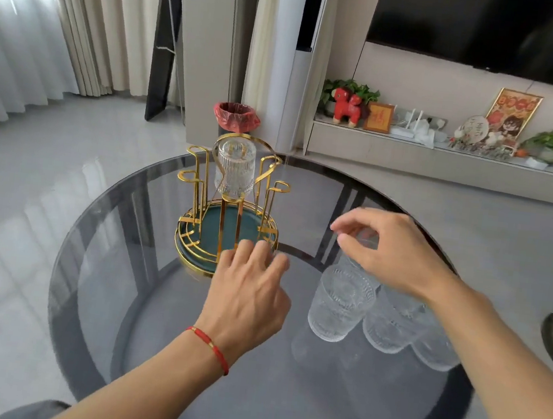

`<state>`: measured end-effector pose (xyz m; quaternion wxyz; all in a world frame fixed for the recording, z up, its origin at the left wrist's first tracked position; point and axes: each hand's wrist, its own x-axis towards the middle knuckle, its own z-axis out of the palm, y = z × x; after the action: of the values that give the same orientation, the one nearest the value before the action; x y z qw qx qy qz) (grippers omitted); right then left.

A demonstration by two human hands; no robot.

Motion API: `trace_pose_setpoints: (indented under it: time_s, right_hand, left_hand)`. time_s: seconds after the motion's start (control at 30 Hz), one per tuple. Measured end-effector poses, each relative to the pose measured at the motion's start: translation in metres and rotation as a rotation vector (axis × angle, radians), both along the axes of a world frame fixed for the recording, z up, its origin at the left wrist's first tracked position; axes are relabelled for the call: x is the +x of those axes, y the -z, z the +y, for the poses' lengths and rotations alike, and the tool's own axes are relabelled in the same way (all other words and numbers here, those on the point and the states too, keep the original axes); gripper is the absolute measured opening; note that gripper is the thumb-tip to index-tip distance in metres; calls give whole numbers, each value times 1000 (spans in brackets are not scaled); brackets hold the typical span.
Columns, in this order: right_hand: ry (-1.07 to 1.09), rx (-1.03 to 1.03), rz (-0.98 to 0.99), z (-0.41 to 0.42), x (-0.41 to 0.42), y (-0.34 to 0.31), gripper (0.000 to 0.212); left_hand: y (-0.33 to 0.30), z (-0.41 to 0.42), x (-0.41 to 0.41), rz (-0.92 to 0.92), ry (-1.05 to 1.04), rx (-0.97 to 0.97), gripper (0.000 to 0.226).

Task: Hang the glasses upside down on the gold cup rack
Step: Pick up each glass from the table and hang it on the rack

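One glass (235, 166) hangs upside down on the gold rack (227, 234) near the bench's (107, 259) far edge. The left hand (248, 292) hovers open at the rack's base. The right hand (390, 253) curls, fingers parted, over the upright glasses (340, 306).

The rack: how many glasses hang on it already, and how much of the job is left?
Done: one glass hangs upside down on the rack. In hand: the right hand reaches onto the glasses on the table; its grip is unclear. The left hand is empty near the rack's base. Left: at least three glasses; several pegs are free.

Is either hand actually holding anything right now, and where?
The right hand seems to pinch a glass near its top, though blur hides the contact. The left hand holds nothing.
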<state>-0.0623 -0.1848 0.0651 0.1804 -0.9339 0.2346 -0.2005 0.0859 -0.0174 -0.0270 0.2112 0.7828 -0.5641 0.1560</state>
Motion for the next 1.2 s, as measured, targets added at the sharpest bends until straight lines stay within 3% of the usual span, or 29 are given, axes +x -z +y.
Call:
trace_pose_setpoints:
  time_s: [0.1, 0.17, 0.3, 0.6, 0.73, 0.8, 0.87, 0.97, 1.07, 1.13, 1.17, 1.2]
  right_hand:
    - [-59, -119, 218, 13, -28, 31, 45]
    - [-24, -210, 243, 19, -38, 49, 61]
    - [-27, -254, 213, 26, -43, 66, 64]
    - [-86, -134, 55, 41, -33, 65, 65]
    - [-146, 13, -44, 49, -28, 66, 60]
    - [-152, 72, -133, 52, -26, 66, 53]
    - [-117, 123, -227, 56, -24, 70, 49]
    - [-48, 341, -237, 64, -17, 78, 54]
    - [-73, 653, -256, 70, -3, 78, 60]
    - [-86, 773, -349, 71, 6, 74, 55]
    - [-76, 787, -393, 71, 9, 71, 51]
    - [-64, 783, -429, 70, 10, 68, 47]
  left_hand:
    - [13, -4, -21, 213, 225, 8, 47]
    - [20, -9, -32, 406, 280, -3, 63]
    - [24, -22, -48, 717, 336, 3, 90]
    - [21, -27, -49, 752, 316, -98, 93]
    - [11, -18, -37, 731, 244, -138, 94]
    - [3, -13, -28, 816, 166, -179, 84]
    - [-9, -7, -16, 1060, 70, -237, 74]
    - [-26, 1, -1, 1595, 27, -324, 67]
    - [-34, 7, 7, 1859, 123, -388, 61]
    - [-34, 7, 9, 1915, 167, -411, 62]
    - [-33, 7, 11, 1855, 166, -385, 60]
    - [-33, 8, 14, 1677, 144, -333, 56]
